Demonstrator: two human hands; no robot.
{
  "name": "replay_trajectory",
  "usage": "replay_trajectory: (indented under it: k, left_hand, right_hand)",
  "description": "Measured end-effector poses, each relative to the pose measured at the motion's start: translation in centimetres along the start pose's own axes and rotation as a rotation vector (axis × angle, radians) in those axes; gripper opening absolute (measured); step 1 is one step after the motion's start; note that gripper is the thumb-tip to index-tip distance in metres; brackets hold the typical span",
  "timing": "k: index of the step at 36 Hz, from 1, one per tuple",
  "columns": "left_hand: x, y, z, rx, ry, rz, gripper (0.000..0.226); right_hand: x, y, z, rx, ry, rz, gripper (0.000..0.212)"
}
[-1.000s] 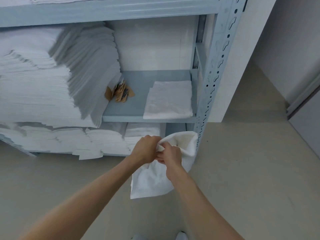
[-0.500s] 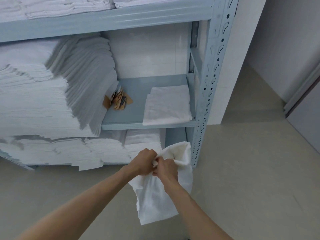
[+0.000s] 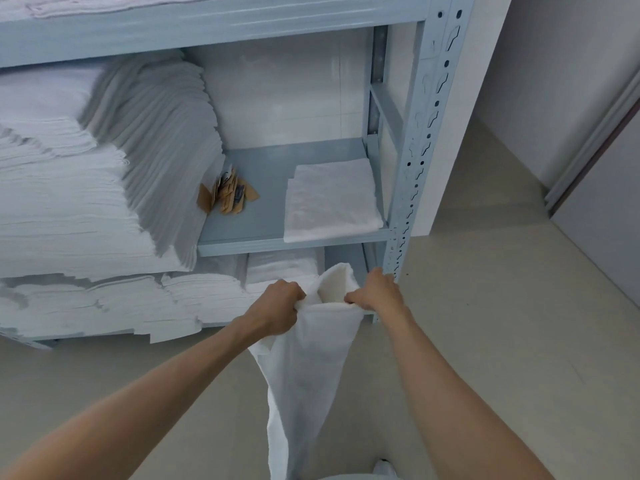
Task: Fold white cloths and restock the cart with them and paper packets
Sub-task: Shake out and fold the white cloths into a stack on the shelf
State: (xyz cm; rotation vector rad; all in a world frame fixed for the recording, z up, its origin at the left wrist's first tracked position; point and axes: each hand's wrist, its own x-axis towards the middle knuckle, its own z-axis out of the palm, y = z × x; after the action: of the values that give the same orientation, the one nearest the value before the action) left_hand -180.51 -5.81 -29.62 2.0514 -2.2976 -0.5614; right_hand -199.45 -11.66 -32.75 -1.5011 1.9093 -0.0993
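While gripped (both hands (image 3: 277, 308)), cloth (image 3: 304, 375)

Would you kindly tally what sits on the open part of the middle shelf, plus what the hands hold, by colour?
White: 2, the folded cloth on the shelf and the hanging cloth gripped by the left hand and right hand.
Brown: 1, a bunch of paper packets.
Total: 3.

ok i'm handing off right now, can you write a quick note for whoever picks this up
Left hand and right hand each grip the top edge of one white cloth, which hangs unfolded between them.
One folded cloth lies on the middle shelf, with brown paper packets to its left.
Left: fold the held cloth, then restock. No cart is in view.
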Motion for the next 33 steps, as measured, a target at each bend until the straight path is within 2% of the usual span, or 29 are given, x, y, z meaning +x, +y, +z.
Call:
replay_trajectory:
  k: [4,8,11,14,17,20,24,28,32,33]
  left_hand:
    - [-0.6,-1.0,-0.8,0.003,0.012,0.017,0.021]
    - [-1.2,-2.0,-1.6,-0.003,0.012,0.044,0.038]
    - [-1.6,-2.8,-2.1,-0.006,0.028,0.041,0.041]
    - [-1.9,-4.8,-2.6,-0.018,0.067,0.015,0.041]
    - [-1.8,-6.4,-3.3,-0.034,0.136,0.033,0.052]
    - [-1.1,-7.5,-4.4,-0.025,0.166,0.003,0.054]
    - [-1.1,-8.7,-5.6,-0.036,0.204,-0.001,0.042]
    - [-0.6,-8.1,-6.1,-0.016,0.249,-0.017,0.016]
    - [0.3,-6.9,-6.9,-0.035,0.291,-0.008,0.012]
    - [0.5,-6.5,-7.3,-0.039,0.287,-0.005,0.013]
  right_hand:
    - [0.2,-1.3,0.3,-0.028,-0.178,-0.018,0.041]
    - [0.2,-2.5,1.1,-0.099,-0.236,0.0,0.03]
    - [0.3,-2.8,1.3,-0.082,-0.168,-0.003,0.011]
    - [0.6,-2.3,-0.2,-0.049,0.033,-0.051,0.014]
    - [0.8,-3.0,-1.8,0.015,0.11,-0.057,0.018]
    - [0.1,-3.9,-2.9,0.018,0.217,-0.143,0.016]
    - [0.0,-5.3,-5.2,-0.083,0.145,-0.173,0.014]
    - [0.4,-6.0,-7.4,-0.147,0.064,-0.156,0.017]
    - [-0.5,-5.5,-9.2,-0.193,0.04,-0.255,0.014]
    - [-0.8,-5.4,-9.7,-0.207,0.013,-0.316,0.023]
